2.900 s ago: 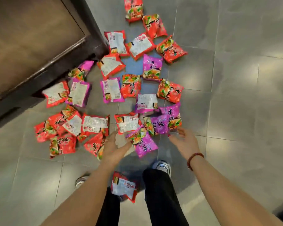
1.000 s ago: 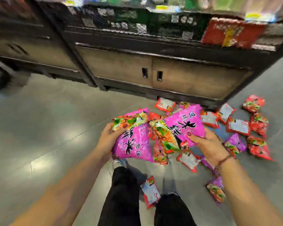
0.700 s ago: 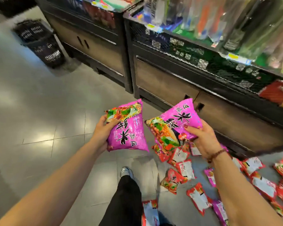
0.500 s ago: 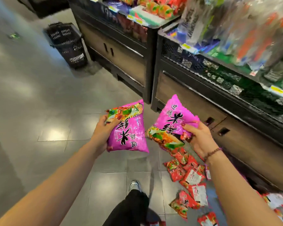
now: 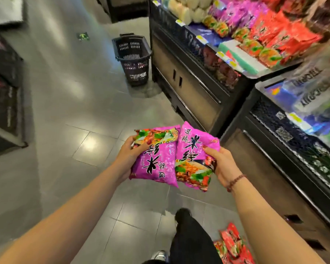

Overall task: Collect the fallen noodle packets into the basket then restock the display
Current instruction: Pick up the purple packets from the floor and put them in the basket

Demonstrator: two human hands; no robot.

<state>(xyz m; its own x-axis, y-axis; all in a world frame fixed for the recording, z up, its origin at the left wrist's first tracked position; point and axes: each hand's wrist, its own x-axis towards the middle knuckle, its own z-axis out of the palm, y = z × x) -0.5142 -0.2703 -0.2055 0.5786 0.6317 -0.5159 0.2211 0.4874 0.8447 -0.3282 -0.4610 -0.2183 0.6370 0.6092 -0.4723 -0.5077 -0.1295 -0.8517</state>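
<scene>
here, left grip (image 5: 127, 159) tight around one pink packet (image 5: 156, 161), right grip (image 5: 224, 165) around second pink packet (image 5: 191, 149), forearms (image 5: 74, 202) outstretched

A shop aisle: stocked display shelves (image 5: 255, 39), price tags, shopping basket (image 5: 132, 58).

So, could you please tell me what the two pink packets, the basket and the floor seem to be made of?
Left pink packet and right pink packet: thin glossy plastic film, probably; it crinkles and shines.
Basket: dark moulded plastic, apparently, with slotted lattice walls.
Floor: grey polished tile, likely ceramic or stone; grout lines and light reflections show.
</scene>
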